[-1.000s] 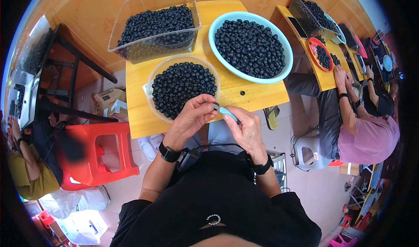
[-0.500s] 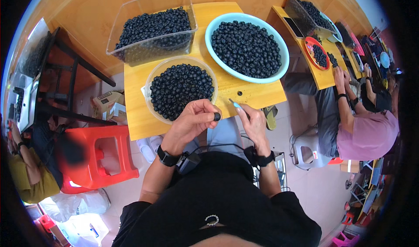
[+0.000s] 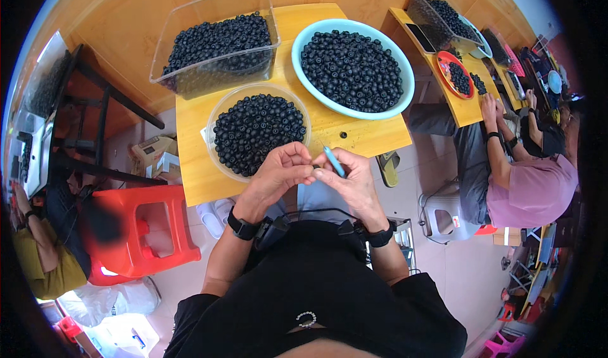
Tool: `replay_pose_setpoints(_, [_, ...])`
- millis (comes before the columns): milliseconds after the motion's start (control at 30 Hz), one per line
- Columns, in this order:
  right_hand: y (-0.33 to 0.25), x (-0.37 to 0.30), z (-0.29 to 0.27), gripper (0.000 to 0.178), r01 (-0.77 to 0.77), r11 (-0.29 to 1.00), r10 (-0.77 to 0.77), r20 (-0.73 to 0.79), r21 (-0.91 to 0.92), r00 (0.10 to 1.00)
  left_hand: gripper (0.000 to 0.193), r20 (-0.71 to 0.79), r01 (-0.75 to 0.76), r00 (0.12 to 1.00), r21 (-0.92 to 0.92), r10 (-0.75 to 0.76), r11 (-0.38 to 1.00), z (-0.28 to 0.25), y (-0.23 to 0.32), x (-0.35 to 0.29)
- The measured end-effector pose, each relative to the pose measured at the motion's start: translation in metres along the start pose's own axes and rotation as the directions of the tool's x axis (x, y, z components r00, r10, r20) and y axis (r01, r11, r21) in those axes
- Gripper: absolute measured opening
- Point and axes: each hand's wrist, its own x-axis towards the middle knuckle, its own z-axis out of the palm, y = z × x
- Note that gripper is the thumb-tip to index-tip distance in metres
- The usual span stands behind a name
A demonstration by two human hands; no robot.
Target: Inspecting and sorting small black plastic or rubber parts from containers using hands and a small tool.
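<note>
Showing print: partly legible dark lettering (image 3: pixel 114 309) across a crumpled white plastic bag (image 3: pixel 130 295), plus a small red-and-white label (image 3: pixel 457 224) on a grey plastic stool (image 3: pixel 468 231). Pinching one rounded dark bead (image 3: pixel 316 167), partly covered, between fingertips of the left hand (image 3: pixel 277 171) and right hand (image 3: pixel 354 182), near the front edge of the yellow wooden table (image 3: pixel 380 134). Also gripping a slim light-blue-handled tool (image 3: pixel 334 160) in the right. Brought together now, unlike half a second ago, when held apart.

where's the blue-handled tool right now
In the head view, the blue-handled tool is in the right hand, just right of the left hand, by the near edge of the yellow table.
</note>
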Motion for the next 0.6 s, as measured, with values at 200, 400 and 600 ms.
replay_pose_setpoints(200, [-0.001, -0.003, -0.003, 0.011, -0.247, 0.958, 0.246, 0.030, 0.147, 0.969, 0.016, 0.013, 0.080, 0.997, 0.002, -0.081, 0.997, -0.003, 0.001, -0.006])
replay_pose_setpoints(400, [0.006, -0.003, 0.002, 0.011, -0.047, 0.998, 0.047, -0.007, 0.044, 0.999, 0.012, 0.057, 0.009, 0.998, -0.049, -0.006, 0.999, -0.008, -0.011, -0.002])
replay_pose_setpoints(600, [-0.009, 0.038, -0.032, 0.012, -0.040, 0.969, 0.005, -0.142, -0.245, 0.990, 0.013, -0.178, -0.069, 0.982, -0.054, 0.058, 0.996, -0.003, 0.010, -0.011])
